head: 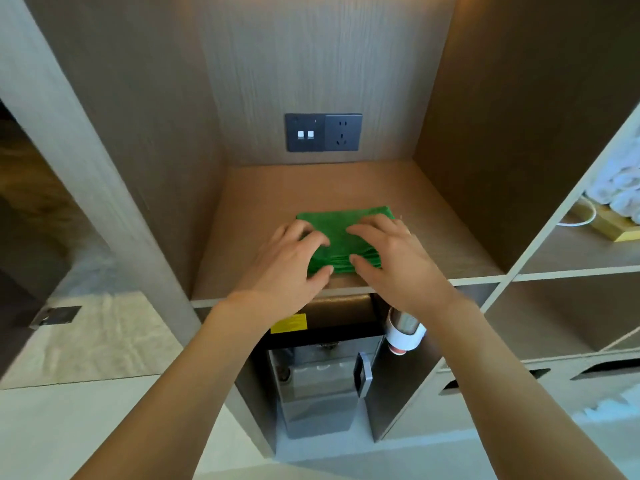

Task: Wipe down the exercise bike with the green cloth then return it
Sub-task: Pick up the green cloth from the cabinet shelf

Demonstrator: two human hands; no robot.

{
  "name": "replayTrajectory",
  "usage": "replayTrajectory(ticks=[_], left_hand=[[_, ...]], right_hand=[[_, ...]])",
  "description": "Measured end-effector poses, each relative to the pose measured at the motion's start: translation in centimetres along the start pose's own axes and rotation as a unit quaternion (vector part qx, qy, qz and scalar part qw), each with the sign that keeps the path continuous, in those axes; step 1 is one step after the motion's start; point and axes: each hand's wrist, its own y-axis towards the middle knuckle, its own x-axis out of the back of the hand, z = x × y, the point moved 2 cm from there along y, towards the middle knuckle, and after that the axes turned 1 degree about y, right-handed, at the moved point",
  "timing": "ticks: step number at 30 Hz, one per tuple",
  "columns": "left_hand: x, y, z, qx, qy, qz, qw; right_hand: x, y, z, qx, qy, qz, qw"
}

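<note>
1. The green cloth (pixel 341 237) carries no tag, brand or writing that can be read; the only label in sight is a yellow sticker (pixel 289 323) on the dark appliance (pixel 322 375) below, and its print is too small to make out.
2. The cloth is bright green, folded into a flat, roughly rectangular pad, with stacked fold edges bunched along its near side.
3. It lies on the wooden shelf (pixel 433 237) of an open cabinet niche, toward the front edge and about midway between the side walls.
4. The left hand (pixel 289 268) rests on the cloth's left part, fingers spread and slightly curled, thumb at the near edge; it is open and pressing rather than gripping.
5. The right hand (pixel 394 261) lies on the right part in the same way, fingers splayed over the top and thumb touching the near folded edge, with nothing clasped.
6. On the back wall above the cloth sits a dark switch and socket panel (pixel 323 132), well apart from the hands.
7. In a compartment to the right, white rolled towels (pixel 620 192) are stacked.
</note>
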Motion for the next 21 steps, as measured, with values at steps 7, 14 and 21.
replayTrajectory(ticks=[7, 14, 21], left_hand=[[-1.0, 0.9, -1.9, 0.03, -0.002, 0.005, 1.0], [-2.4, -2.2, -3.6, 0.075, -0.015, -0.058, 0.995], [-3.0, -5.1, -5.5, 0.089, 0.022, -0.107, 0.99]], right_hand=[[-0.4, 1.7, -3.0, 0.032, 0.021, 0.057, 0.998], [-1.2, -0.1, -4.4, 0.08, 0.044, 0.07, 0.993], [-1.6, -1.6, -4.6, 0.145, 0.053, 0.062, 0.986]])
